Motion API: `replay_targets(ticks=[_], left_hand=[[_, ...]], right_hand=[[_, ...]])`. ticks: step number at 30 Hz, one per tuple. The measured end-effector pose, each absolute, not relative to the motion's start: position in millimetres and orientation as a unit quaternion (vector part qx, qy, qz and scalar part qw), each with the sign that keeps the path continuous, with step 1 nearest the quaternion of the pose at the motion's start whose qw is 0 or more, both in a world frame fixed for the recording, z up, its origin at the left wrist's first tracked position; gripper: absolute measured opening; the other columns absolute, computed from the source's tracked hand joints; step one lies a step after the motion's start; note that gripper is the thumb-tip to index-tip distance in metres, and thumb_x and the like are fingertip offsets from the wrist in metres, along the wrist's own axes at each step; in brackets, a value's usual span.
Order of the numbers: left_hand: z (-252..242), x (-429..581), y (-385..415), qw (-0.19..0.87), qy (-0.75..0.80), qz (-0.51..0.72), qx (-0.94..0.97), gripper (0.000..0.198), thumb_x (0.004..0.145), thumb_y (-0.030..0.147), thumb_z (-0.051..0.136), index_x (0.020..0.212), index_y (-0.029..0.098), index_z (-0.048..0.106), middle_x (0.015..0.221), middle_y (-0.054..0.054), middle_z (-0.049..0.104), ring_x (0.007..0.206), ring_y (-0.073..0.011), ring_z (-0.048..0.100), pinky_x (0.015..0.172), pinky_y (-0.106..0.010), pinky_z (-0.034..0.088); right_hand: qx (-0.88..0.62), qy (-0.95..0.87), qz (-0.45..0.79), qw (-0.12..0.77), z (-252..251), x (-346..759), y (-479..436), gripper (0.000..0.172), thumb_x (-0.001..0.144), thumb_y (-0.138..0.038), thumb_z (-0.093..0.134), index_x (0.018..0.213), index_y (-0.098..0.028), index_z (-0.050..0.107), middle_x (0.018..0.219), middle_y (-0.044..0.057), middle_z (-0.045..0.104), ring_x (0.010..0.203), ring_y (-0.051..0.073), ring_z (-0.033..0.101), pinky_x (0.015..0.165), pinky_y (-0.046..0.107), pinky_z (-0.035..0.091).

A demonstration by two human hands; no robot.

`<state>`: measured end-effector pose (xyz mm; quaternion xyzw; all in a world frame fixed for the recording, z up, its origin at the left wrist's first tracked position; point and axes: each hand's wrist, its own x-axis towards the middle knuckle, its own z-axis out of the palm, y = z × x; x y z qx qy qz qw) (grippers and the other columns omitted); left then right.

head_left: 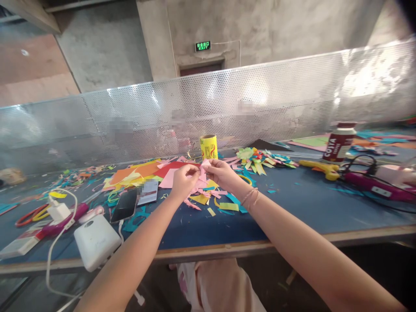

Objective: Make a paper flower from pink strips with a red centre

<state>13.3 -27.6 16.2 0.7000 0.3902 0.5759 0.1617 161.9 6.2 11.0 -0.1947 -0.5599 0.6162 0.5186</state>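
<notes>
Both of my hands meet over the middle of the table, pinching a small piece of pink paper point(203, 168) between them. My left hand point(184, 181) grips its left side with curled fingers. From the right, my right hand point(221, 173) holds the upper part between thumb and fingers. Beneath them lie pink paper strips point(191, 204) and yellow scraps point(229, 206). Just behind stands a yellow roll of tape point(208, 147). Orange paper point(125, 175) and other coloured sheets lie left of my hands, and a bunch of coloured paper pieces point(256, 159) lies to the right.
Two phones point(148, 192) lie left of my hands, near a white power bank point(96, 242) with cables. Yellow-handled scissors point(320, 169), a Costa bottle point(339, 143) and a purple power strip point(377, 185) are at right. A perforated metal screen point(208, 99) runs along the back.
</notes>
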Motion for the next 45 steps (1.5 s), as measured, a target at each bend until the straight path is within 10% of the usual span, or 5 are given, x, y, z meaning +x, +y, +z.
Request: replay_targets(ticks=[27, 45], left_hand=[[10.3, 12.3, -18.2, 0.248, 0.385, 0.606, 0.65, 0.024, 0.069, 0.039, 0.066, 0.076, 0.017, 0.062, 0.074, -0.005, 0.065, 0.069, -0.0179, 0.063, 0.063, -0.03, 0.049], [11.2, 14.1, -20.7, 0.3, 0.36, 0.616, 0.633, 0.019, 0.071, 0.032, 0.062, 0.077, 0.015, 0.065, 0.074, -0.005, 0.065, 0.07, -0.016, 0.061, 0.069, -0.031, 0.049]], right_hand=[[-0.264, -0.649, 0.456, 0.549, 13.4, 160.7, 4.1, 0.023, 0.071, -0.043, 0.063, 0.073, -0.02, 0.061, 0.069, 0.001, 0.06, 0.066, 0.012, 0.055, 0.062, 0.027, 0.043], [-0.192, -0.597, 0.594, 0.503, 14.1, 157.7, -1.1, 0.019, 0.068, -0.033, 0.068, 0.074, -0.016, 0.062, 0.07, 0.0, 0.06, 0.064, 0.008, 0.054, 0.055, 0.021, 0.039]])
